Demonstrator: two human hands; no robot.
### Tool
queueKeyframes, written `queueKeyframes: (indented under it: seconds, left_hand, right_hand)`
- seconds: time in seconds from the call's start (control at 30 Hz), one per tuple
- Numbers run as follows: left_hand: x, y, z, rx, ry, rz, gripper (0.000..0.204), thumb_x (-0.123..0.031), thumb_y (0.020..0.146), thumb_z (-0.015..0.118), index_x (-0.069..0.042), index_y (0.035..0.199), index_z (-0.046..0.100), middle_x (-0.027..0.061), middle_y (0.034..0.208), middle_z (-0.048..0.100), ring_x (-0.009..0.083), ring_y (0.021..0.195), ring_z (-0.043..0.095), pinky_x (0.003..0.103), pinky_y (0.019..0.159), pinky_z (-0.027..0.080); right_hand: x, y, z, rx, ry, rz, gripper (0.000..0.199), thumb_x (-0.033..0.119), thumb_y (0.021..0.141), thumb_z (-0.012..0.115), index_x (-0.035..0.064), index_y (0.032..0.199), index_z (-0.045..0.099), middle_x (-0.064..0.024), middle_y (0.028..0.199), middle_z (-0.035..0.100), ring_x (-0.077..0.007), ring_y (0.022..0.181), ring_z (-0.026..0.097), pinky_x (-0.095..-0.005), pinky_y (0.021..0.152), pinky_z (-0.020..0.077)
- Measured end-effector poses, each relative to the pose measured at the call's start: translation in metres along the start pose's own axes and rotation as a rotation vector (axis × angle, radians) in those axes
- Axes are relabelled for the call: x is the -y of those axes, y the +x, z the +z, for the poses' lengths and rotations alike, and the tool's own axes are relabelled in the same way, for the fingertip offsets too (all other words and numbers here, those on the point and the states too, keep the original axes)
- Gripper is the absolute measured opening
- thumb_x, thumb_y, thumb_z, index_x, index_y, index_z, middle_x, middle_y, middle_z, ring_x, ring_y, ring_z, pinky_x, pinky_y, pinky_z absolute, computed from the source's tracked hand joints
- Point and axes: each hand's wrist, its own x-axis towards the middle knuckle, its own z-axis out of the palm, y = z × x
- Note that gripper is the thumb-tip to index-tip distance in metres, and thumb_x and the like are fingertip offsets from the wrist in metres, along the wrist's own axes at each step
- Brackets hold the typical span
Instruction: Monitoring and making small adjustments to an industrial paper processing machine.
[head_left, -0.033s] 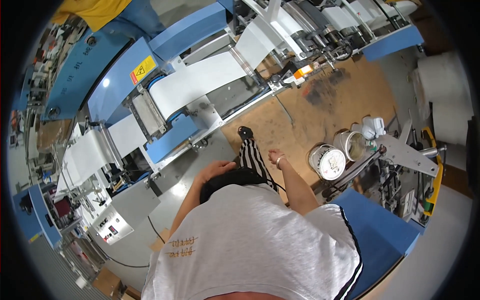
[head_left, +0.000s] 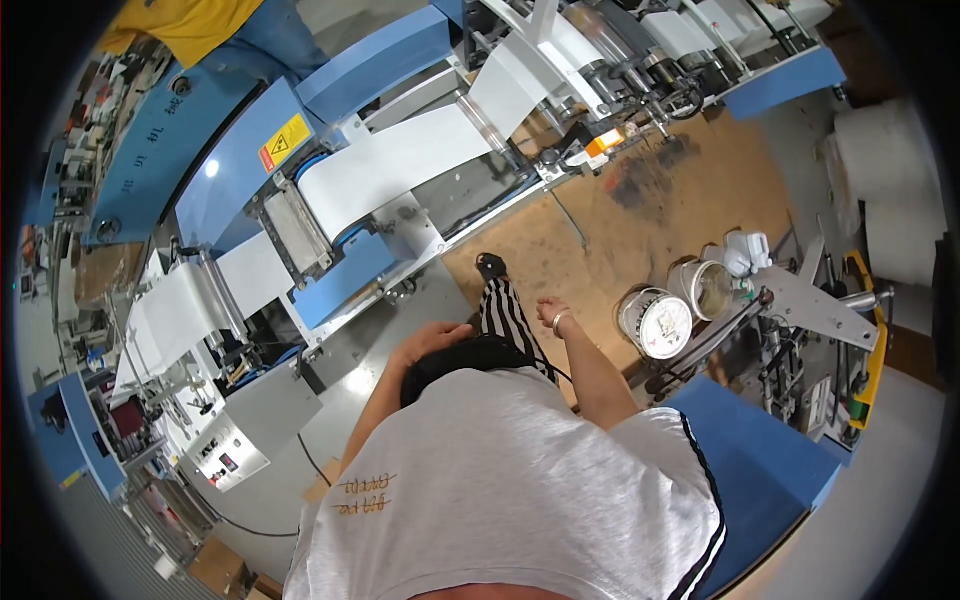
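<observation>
My left hand (head_left: 438, 338) lies with its fingers stretched out along the front edge of a black item (head_left: 445, 365) at my waist. It looks open, and I see nothing held in it. My right hand (head_left: 550, 312) hangs in the air over the brown floor, a bracelet at its wrist. Its fingers are curled in, and nothing shows in them. Ahead of me runs a blue and white machine with a white paper web (head_left: 400, 165) threaded over its rollers. A flat, framed metal unit (head_left: 297, 228) sits by the web.
A lidded white bucket (head_left: 662, 326) and an open bucket (head_left: 712, 292) stand to my right, beside a white jug (head_left: 746, 254). Farther right are a metal bracket (head_left: 815, 308) and large white rolls (head_left: 895, 160). A blue panel (head_left: 745, 455) lies close on my right. A person in yellow (head_left: 195, 25) is at far left.
</observation>
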Motion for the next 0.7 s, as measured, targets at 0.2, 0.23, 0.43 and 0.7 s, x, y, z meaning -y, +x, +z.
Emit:
queueKeyframes:
  seconds: [0.2, 0.23, 0.43, 0.7]
  left_hand:
    - [-0.001, 0.011, 0.003, 0.012, 0.031, -0.054, 0.043, -0.04, 0.08, 0.043, -0.002, 0.093, 0.056, 0.0045, 0.08, 0.058, 0.0119, 0.076, 0.051, 0.026, 0.072, 0.039]
    - [-0.007, 0.014, 0.003, 0.048, 0.008, -0.054, 0.043, -0.041, 0.08, 0.043, -0.002, 0.092, 0.056, 0.0045, 0.08, 0.058, 0.0117, 0.076, 0.051, 0.026, 0.071, 0.039]
    - [0.002, 0.019, 0.005, 0.013, 0.024, -0.028, 0.046, -0.047, 0.079, 0.04, -0.006, 0.092, 0.057, 0.01, 0.08, 0.059, 0.0191, 0.075, 0.055, 0.03, 0.07, 0.04]
    - [-0.015, -0.002, 0.003, -0.179, 0.069, -0.015, 0.039, -0.04, 0.079, 0.041, -0.005, 0.084, 0.058, 0.0135, 0.071, 0.057, 0.0249, 0.067, 0.054, 0.033, 0.062, 0.04]
  right_hand:
    - [0.006, -0.015, -0.01, 0.022, 0.11, 0.046, 0.032, 0.009, 0.073, 0.047, 0.0044, 0.105, 0.046, -0.0037, 0.072, 0.052, -0.0113, 0.057, 0.049, -0.0213, 0.043, 0.0379]
    - [0.0, -0.014, -0.015, 0.022, 0.111, 0.045, 0.032, 0.009, 0.073, 0.047, 0.0044, 0.105, 0.046, -0.0037, 0.072, 0.052, -0.0113, 0.057, 0.049, -0.0213, 0.043, 0.0379]
    - [-0.009, -0.017, -0.024, 0.002, 0.007, 0.124, 0.029, 0.007, 0.072, 0.046, 0.0077, 0.1, 0.048, -0.0029, 0.068, 0.051, -0.0121, 0.053, 0.049, -0.0238, 0.041, 0.0382]
    - [0.018, 0.001, -0.022, 0.011, -0.159, 0.104, 0.025, 0.009, 0.071, 0.047, 0.0088, 0.096, 0.051, -0.0027, 0.068, 0.052, -0.0122, 0.054, 0.05, -0.0247, 0.043, 0.0396]
